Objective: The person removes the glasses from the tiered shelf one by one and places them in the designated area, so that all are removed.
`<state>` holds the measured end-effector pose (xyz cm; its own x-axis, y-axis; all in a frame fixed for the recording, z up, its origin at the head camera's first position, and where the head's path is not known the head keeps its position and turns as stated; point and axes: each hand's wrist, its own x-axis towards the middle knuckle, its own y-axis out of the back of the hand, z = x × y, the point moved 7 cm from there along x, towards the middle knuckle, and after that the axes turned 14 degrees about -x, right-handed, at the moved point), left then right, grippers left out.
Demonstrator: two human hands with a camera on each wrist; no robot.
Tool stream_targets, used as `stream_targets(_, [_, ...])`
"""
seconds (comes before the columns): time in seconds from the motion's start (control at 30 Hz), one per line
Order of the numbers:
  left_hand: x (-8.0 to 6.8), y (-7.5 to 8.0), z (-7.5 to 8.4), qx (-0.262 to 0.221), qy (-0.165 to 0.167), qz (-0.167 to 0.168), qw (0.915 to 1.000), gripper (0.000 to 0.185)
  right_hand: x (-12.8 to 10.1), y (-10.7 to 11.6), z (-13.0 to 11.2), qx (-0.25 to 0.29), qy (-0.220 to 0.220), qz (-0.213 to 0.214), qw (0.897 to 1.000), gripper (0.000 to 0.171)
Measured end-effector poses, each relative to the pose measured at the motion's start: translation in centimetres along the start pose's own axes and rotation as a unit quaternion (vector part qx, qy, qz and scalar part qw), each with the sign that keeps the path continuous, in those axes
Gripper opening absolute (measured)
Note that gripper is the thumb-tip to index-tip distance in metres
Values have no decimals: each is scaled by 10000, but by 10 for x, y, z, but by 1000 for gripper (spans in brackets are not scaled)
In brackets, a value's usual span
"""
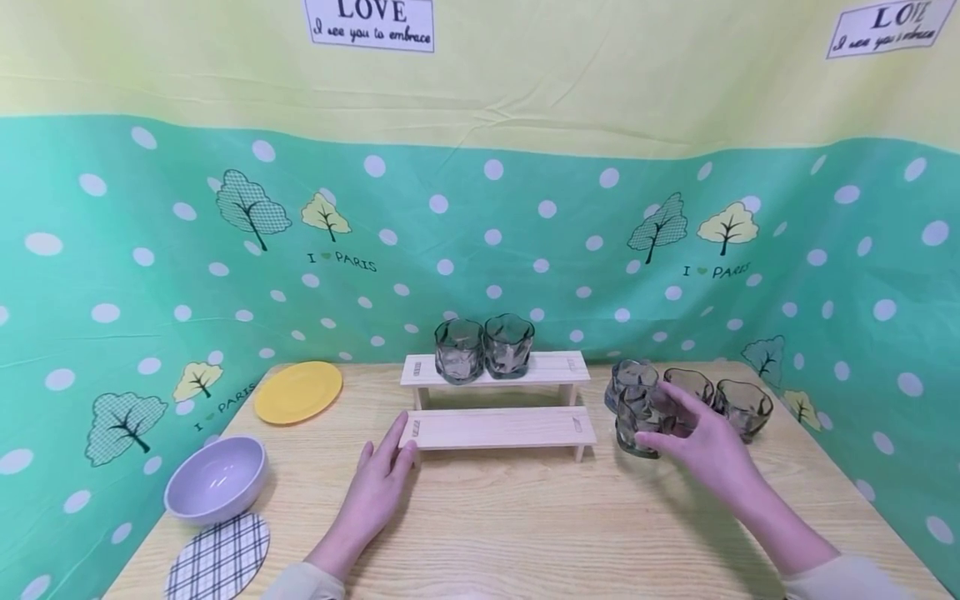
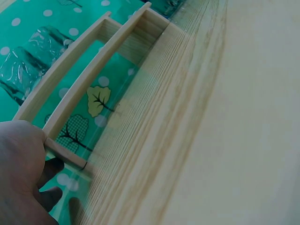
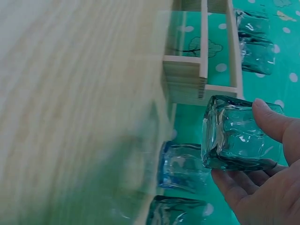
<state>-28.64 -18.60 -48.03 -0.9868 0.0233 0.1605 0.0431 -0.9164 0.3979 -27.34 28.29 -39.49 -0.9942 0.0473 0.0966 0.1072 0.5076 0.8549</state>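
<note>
Two hands work at the counter (image 1: 525, 533): the right hand (image 1: 705, 450) pinches a grey glass (image 1: 637, 425) in its grip; the left hand (image 1: 382, 483), fingers straight, touches the wooden shelf (image 1: 498, 427) end.

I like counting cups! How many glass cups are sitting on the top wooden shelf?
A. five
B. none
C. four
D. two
D: two glass cups stand side by side on the top shelf; the other cups are on the table to the right, where the right hand grips one.
</note>
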Motion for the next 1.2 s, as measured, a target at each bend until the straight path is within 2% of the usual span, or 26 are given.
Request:
stream_targets(0.4, [0,0,1,-4,0,16,10000,61,0,-21,15,151,-153,-295,9993,120])
stream_targets(1.2, [0,0,-2,-37,97,30,9999,62,6,-27,28,-99,-92,-181,9997,116])
